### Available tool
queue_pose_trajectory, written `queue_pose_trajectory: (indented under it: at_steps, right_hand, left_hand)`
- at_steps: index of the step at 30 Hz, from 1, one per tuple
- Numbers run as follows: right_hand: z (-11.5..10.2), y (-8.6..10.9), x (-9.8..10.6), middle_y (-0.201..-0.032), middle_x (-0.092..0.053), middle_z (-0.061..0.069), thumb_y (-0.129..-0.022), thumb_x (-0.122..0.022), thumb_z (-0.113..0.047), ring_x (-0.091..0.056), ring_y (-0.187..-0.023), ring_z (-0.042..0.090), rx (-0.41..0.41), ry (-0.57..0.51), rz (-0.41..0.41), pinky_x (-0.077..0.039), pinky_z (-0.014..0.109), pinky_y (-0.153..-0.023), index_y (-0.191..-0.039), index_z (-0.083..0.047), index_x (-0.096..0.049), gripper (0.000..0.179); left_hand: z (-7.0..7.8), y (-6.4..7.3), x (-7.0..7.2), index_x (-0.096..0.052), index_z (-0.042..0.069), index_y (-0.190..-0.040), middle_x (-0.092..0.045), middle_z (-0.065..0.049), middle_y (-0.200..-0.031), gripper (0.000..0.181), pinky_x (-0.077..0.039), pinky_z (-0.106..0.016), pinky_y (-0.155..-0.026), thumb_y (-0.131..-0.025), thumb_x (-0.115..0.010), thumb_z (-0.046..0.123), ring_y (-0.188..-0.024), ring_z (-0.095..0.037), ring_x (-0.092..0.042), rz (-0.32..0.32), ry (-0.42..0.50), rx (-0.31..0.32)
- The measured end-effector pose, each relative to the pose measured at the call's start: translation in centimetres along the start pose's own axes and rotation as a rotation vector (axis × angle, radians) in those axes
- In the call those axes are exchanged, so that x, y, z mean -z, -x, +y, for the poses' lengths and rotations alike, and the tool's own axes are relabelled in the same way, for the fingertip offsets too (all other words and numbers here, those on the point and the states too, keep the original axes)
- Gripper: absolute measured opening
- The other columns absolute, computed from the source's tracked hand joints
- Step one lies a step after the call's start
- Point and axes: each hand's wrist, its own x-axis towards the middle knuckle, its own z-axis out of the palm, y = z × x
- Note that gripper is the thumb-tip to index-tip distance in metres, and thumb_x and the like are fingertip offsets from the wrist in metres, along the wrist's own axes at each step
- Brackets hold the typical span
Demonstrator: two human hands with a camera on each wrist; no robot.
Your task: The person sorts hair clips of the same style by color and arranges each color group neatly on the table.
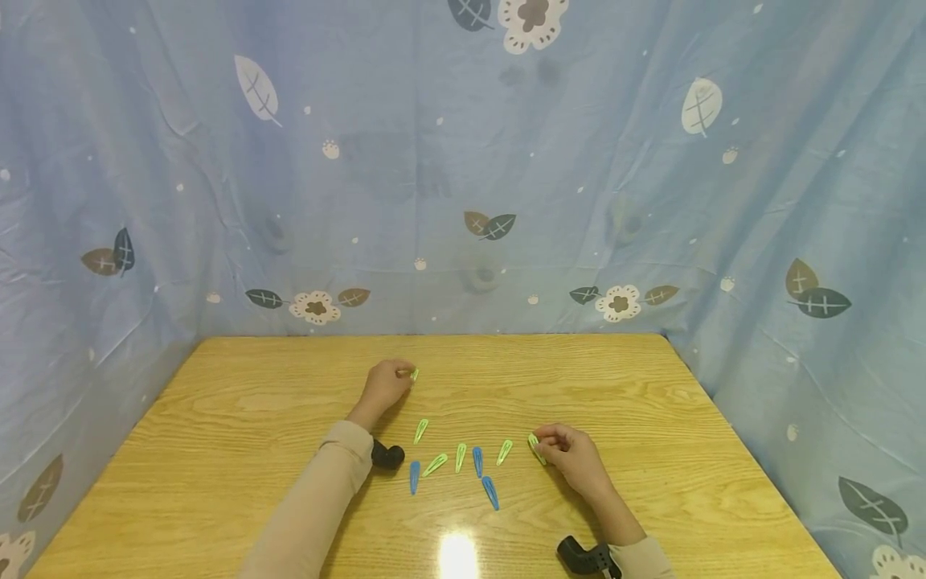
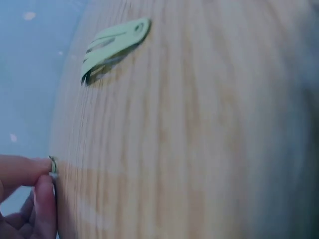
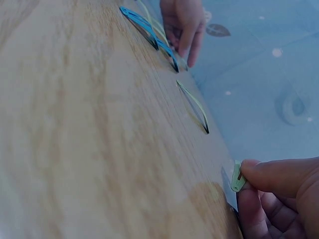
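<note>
My left hand (image 1: 387, 383) reaches toward the back of the table and pinches a green snap hair clip (image 1: 415, 375) between thumb and fingers. In the left wrist view the same fingertips (image 2: 44, 174) hold it close over the wood. Nearer the front right, my right hand (image 1: 571, 455) pinches another green hair clip (image 1: 536, 449); its narrow end shows beyond the thumb (image 3: 269, 175) in the right wrist view. Between the hands lie several green hair clips, such as this green clip (image 1: 460, 457), and blue ones, among them a blue clip (image 1: 490, 492) lying nearest the front.
The wooden table (image 1: 253, 450) ends at a blue curtain (image 1: 405, 177) with leaf and flower prints, which also hangs at both sides. Black wrist mounts (image 1: 579, 555) sit on both wrists. A bright glare spot (image 1: 457, 555) shows at the table's front.
</note>
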Motion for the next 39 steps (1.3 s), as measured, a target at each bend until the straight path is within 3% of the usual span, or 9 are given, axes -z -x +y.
queue_pose_trajectory:
  at_steps: [5, 9, 12, 23, 39]
  right_hand:
    - [0.1, 0.0, -0.2, -0.083, -0.064, 0.009, -0.084, -0.069, -0.005, -0.056, -0.068, 0.009, -0.001, -0.006, -0.009, -0.048, 0.019, -0.058, -0.103, 0.001, -0.068, 0.02]
    - [0.0, 0.1, -0.3, -0.083, -0.064, 0.008, -0.084, -0.069, -0.005, -0.055, -0.067, 0.008, -0.014, -0.011, -0.002, -0.048, 0.018, -0.059, -0.103, 0.001, -0.069, 0.02]
    - [-1.2, 0.6, -0.2, -0.083, -0.064, 0.009, -0.085, -0.067, -0.002, -0.056, -0.068, 0.009, -0.026, 0.0, 0.011, -0.049, 0.019, -0.059, -0.104, 0.002, -0.068, 0.02]
    - [-0.1, -0.2, 0.5, -0.088, -0.064, 0.01, -0.086, -0.067, -0.005, -0.057, -0.07, 0.009, -0.022, -0.023, -0.001, -0.05, 0.02, -0.061, -0.109, 0.002, -0.067, 0.024]
    - [-0.3, 0.2, 0.5, -0.09, -0.064, 0.01, -0.086, -0.068, -0.01, -0.059, -0.069, 0.011, -0.067, -0.119, 0.0, -0.05, 0.021, -0.058, -0.112, 0.003, -0.064, 0.029]
  left_hand:
    - [0.0, 0.2, -0.2, -0.069, 0.003, -0.115, -0.066, -0.019, -0.118, 0.028, -0.055, -0.044, -0.085, -0.088, -0.065, 0.008, -0.107, -0.035, -0.063, 0.015, -0.052, -0.009]
    - [-0.2, 0.3, -0.1, -0.07, 0.008, -0.115, -0.065, -0.016, -0.12, 0.027, -0.049, -0.049, -0.094, -0.089, -0.066, 0.014, -0.114, -0.036, -0.058, 0.029, -0.075, 0.023]
    - [-0.5, 0.3, 0.1, -0.071, 0.012, -0.113, -0.065, -0.013, -0.121, 0.027, -0.046, -0.051, -0.098, -0.088, -0.068, 0.019, -0.117, -0.036, -0.056, 0.039, -0.071, 0.035]
    - [-0.9, -0.6, 0.2, -0.075, 0.016, -0.106, -0.069, -0.006, -0.116, 0.027, -0.045, -0.048, -0.1, -0.082, -0.075, 0.025, -0.116, -0.032, -0.058, 0.055, 0.009, 0.033]
    - [-1.7, -0.3, -0.1, -0.075, 0.016, -0.107, -0.068, -0.006, -0.117, 0.025, -0.044, -0.05, -0.1, -0.084, -0.072, 0.026, -0.117, -0.033, -0.058, 0.043, 0.004, 0.015]
